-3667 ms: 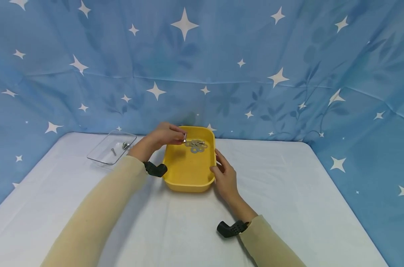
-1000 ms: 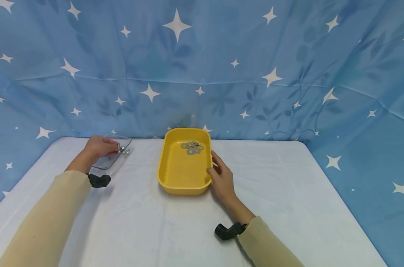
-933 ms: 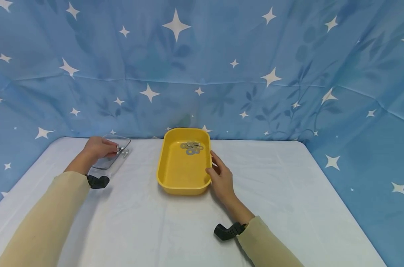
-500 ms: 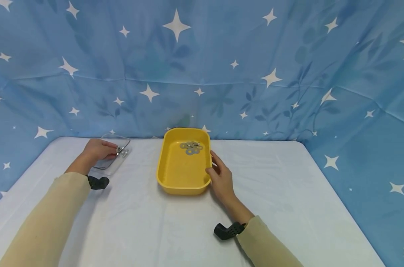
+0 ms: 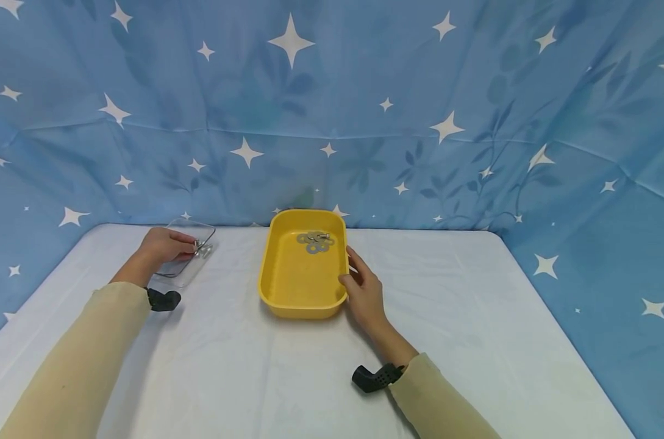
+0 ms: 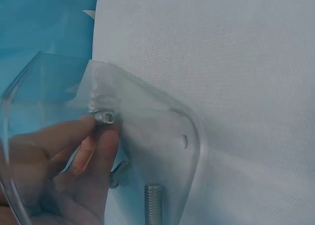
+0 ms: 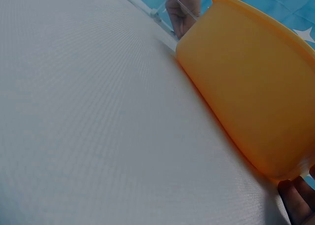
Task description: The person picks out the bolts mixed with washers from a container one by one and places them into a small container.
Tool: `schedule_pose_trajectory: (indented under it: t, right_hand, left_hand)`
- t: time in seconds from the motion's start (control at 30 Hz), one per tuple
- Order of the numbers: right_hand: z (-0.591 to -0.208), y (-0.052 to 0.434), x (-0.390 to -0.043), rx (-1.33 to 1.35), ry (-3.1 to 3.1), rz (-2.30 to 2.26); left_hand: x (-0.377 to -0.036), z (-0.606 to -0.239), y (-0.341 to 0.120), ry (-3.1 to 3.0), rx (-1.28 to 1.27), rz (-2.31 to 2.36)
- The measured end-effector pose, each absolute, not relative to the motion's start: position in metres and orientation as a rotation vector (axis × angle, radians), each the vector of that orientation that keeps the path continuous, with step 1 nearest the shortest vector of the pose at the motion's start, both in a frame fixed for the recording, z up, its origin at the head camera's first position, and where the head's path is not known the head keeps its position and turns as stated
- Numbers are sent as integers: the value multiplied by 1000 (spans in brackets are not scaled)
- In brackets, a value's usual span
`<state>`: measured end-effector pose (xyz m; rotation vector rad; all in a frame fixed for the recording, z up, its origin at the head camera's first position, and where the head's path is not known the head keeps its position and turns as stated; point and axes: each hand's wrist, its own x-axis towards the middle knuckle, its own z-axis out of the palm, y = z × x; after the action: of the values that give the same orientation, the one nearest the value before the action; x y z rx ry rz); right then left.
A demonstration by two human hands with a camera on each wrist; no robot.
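My left hand (image 5: 164, 245) reaches into a clear plastic box (image 5: 174, 274) at the table's back left. In the left wrist view, its fingertips pinch a small metal socket-head screw (image 6: 104, 117). A threaded screw (image 6: 153, 205) and a small bent metal piece (image 6: 118, 175) lie lower in the same box. My right hand (image 5: 367, 299) holds the right side of a yellow tray (image 5: 303, 312), thumb over the rim and fingers against the outer wall. Flat washers (image 5: 313, 249) and a screw (image 5: 324, 236) lie at the tray's far end.
The white-covered table (image 5: 227, 366) carries both containers near its back edge, with a gap between them. A blue star-patterned curtain (image 5: 332, 110) hangs right behind. Each wrist wears a black device (image 5: 163, 300).
My left hand has moved left from above the yellow tray, where it held a metal piece, into the clear box. Over the last second it barely shifts. The right hand keeps its place.
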<state>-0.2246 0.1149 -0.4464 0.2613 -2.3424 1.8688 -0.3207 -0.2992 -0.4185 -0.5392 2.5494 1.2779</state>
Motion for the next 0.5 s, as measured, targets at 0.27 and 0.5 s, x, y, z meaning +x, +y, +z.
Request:
schedule_pose_trajectory:
  t: [0.27, 0.5]
  right_hand:
    - [-447, 111, -223, 249, -2342, 1864]
    - [-447, 111, -223, 270, -2331, 1865]
  left_hand:
    - [-317, -418, -301, 2530, -571, 1302]
    - [-318, -419, -302, 2542, -606, 1302]
